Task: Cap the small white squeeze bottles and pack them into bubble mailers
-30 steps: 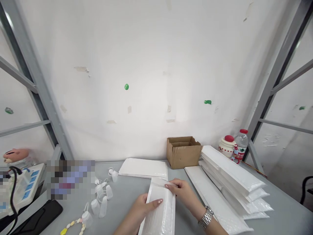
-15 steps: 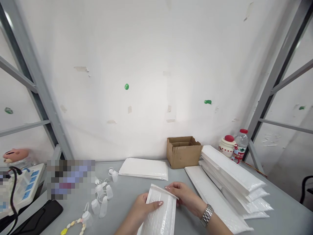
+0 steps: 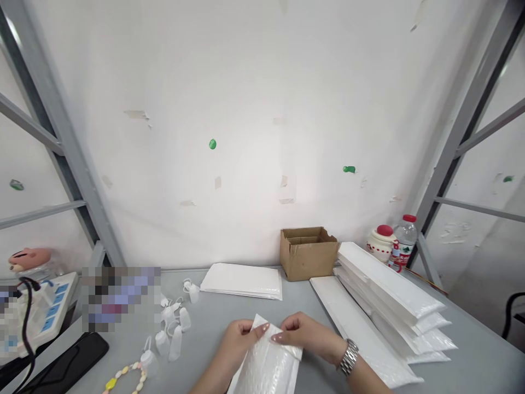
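Note:
A white bubble mailer (image 3: 268,369) stands tilted at the front middle of the grey table, its lower end cut off by the picture's bottom edge. My left hand (image 3: 241,342) grips its upper left side, thumb on the front face near the top corner. With thumb and fingers, my right hand (image 3: 301,334) pinches the top flap, which is partly folded over the front. The right wrist wears a silver watch (image 3: 348,357). What the mailer holds, if anything, is hidden.
Stacked white bubble mailers (image 3: 389,290) lie on the right, more mailers (image 3: 241,280) at the back. A cardboard box (image 3: 309,260) stands by the wall. Several small white capped bottles (image 3: 175,343), a bead bracelet (image 3: 111,384) and a black phone (image 3: 68,364) lie left. A jar (image 3: 380,244) and water bottle (image 3: 405,241) stand back right.
My left thumb has moved up to the mailer's top corner. My right hand has shifted slightly left and down, and the flap is now bent further over the front.

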The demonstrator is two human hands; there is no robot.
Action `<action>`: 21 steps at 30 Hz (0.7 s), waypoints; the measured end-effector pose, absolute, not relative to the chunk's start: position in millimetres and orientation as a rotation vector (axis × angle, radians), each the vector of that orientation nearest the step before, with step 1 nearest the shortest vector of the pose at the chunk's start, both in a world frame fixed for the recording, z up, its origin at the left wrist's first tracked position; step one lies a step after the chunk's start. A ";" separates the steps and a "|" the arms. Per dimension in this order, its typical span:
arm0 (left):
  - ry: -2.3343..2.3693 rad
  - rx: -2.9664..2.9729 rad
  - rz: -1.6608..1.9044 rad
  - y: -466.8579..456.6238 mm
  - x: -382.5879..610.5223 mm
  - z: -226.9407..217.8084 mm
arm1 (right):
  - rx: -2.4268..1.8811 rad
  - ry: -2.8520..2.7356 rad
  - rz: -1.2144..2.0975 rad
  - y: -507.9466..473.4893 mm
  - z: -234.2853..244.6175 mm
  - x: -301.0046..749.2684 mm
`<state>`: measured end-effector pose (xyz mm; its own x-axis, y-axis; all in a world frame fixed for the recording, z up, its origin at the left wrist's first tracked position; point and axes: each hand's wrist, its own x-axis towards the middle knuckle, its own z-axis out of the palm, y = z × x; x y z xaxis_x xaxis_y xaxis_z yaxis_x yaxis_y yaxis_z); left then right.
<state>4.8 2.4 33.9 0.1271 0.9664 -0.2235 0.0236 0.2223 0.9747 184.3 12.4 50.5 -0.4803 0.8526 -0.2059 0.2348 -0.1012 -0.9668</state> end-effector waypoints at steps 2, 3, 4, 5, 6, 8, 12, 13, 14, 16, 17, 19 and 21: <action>1.185 1.140 0.914 0.1 5.1 38.8 | -1.157 -1.708 1.702 7.2 53.9 186.4; 1.175 1.151 0.903 -0.1 4.2 41.1 | -1.167 -1.724 1.665 3.9 56.4 188.9; 1.167 1.140 0.898 0.5 2.7 43.0 | -1.185 -1.746 1.579 0.0 60.2 193.1; 1.164 1.107 0.915 1.8 0.6 44.6 | -1.206 -1.769 1.452 -4.7 65.9 199.6; 1.161 1.040 0.947 3.5 -1.9 45.9 | -1.227 -1.784 1.292 -10.3 73.6 208.6; 1.142 0.859 1.084 6.9 -6.7 48.3 | -1.260 -1.776 0.965 -23.7 93.8 233.6; 1.076 0.699 1.309 6.3 -12.4 53.4 | -1.333 -1.576 0.234 -53.5 126.4 289.9; 1.067 0.683 1.323 4.9 -13.0 54.6 | -1.332 -1.519 0.049 -59.4 127.3 300.6; 1.060 0.669 1.328 3.5 -13.5 55.5 | -1.326 -1.494 -0.113 -64.0 124.5 309.2; 1.058 0.646 1.324 1.5 -14.0 56.2 | -1.274 -1.517 -0.407 -68.9 109.7 321.9; 1.057 0.639 1.320 1.1 -14.2 55.9 | -1.235 -1.567 -0.526 -69.4 99.2 326.8; 1.055 0.630 1.315 1.2 -14.4 54.7 | -1.145 -1.723 -0.702 -68.1 76.4 336.4; 1.051 0.625 1.312 1.6 -14.2 53.4 | -1.072 -1.921 -0.796 -65.8 55.8 347.0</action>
<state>-14.2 1.6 53.4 -0.0731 0.9627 -0.2606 -0.4642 0.1985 0.8632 347.0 -65.8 55.8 -0.3393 0.3932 0.8546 0.8823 0.4480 0.1442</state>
